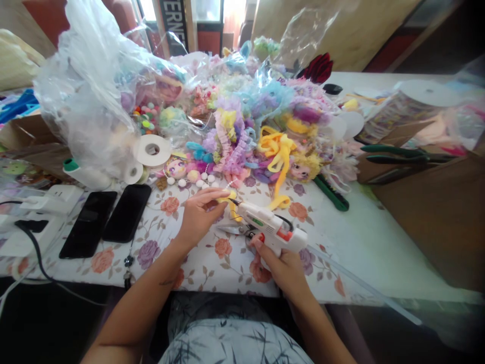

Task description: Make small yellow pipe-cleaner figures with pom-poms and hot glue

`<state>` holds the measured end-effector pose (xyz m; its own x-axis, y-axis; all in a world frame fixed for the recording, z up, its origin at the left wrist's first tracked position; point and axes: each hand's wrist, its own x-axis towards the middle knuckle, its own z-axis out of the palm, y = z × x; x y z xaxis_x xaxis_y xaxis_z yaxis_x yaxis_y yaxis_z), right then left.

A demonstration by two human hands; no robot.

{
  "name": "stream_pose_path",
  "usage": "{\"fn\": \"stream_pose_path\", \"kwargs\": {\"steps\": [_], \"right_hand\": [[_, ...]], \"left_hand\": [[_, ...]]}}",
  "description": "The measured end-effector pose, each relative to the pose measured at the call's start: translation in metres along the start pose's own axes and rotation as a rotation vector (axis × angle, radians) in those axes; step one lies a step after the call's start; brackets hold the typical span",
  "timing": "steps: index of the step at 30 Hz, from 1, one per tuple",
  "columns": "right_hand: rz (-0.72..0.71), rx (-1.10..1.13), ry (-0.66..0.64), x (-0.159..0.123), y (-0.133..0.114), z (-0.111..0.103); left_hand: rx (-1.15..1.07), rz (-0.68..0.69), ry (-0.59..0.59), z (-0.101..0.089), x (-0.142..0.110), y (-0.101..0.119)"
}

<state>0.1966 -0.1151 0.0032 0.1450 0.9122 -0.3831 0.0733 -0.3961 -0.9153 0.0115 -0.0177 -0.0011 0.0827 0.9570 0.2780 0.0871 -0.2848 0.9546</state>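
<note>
My right hand (280, 265) is closed round the handle of a white hot glue gun (271, 226), whose nozzle points left at a small yellow piece (228, 196). My left hand (199, 212) pinches that yellow piece between fingertips just above the floral tablecloth (212, 263). A pair of scissors (237, 230) lies on the cloth under the gun. A clear glue stick (364, 285) trails from the back of the gun toward the right.
A heap of colourful ribbons, pom-poms and doll heads (257, 126) fills the table's middle. Two black phones (108, 220) lie at left beside a white power strip (41, 212). Tape rolls (152, 150) and plastic bags (91, 86) stand behind; green pliers (397, 154) at right.
</note>
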Motion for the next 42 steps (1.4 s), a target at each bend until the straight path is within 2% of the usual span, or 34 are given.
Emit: {"fn": "stream_pose_path", "kwargs": {"steps": [5, 13, 17, 19, 21, 25, 26, 28, 31, 34, 37, 39, 42], "right_hand": [[-0.112, -0.020, 0.049, 0.003, 0.000, 0.000], [-0.104, 0.033, 0.060, 0.005, -0.004, 0.001], [-0.129, 0.075, 0.123, 0.005, -0.008, -0.007], [-0.156, 0.051, 0.198, 0.008, -0.008, -0.023], [-0.195, 0.012, 0.316, 0.012, -0.006, -0.048], [-0.243, -0.094, 0.690, 0.027, 0.004, -0.123], [-0.226, -0.140, 0.763, 0.031, 0.007, -0.144], [-0.103, -0.336, 0.895, 0.043, 0.012, -0.182], [-0.008, -0.473, 0.974, 0.064, 0.016, -0.224], [0.031, -0.563, 0.939, 0.086, 0.016, -0.241], [0.036, -0.630, 0.886, 0.100, 0.014, -0.243], [0.032, -0.679, 0.860, 0.099, 0.012, -0.240], [0.029, -0.764, 0.832, 0.076, 0.009, -0.232]], "left_hand": [[-0.029, -0.009, -0.006, 0.000, 0.001, -0.001], [-0.011, 0.007, 0.012, -0.001, 0.000, 0.002], [-0.101, -0.059, 0.043, -0.002, 0.001, 0.005], [-0.164, -0.103, 0.072, -0.002, 0.001, 0.005], [-0.202, -0.132, 0.089, -0.002, 0.001, 0.004], [-0.235, -0.150, 0.078, -0.003, 0.000, 0.001], [-0.234, -0.149, 0.073, -0.003, -0.001, 0.001], [-0.229, -0.146, 0.066, -0.003, -0.002, 0.000], [-0.221, -0.154, 0.063, -0.003, -0.002, 0.000], [-0.216, -0.188, 0.058, -0.003, -0.002, 0.000], [-0.215, -0.232, 0.045, -0.002, -0.002, 0.000], [-0.220, -0.248, 0.046, -0.002, -0.002, -0.001], [-0.225, -0.260, 0.048, -0.001, -0.002, -0.001]]}}
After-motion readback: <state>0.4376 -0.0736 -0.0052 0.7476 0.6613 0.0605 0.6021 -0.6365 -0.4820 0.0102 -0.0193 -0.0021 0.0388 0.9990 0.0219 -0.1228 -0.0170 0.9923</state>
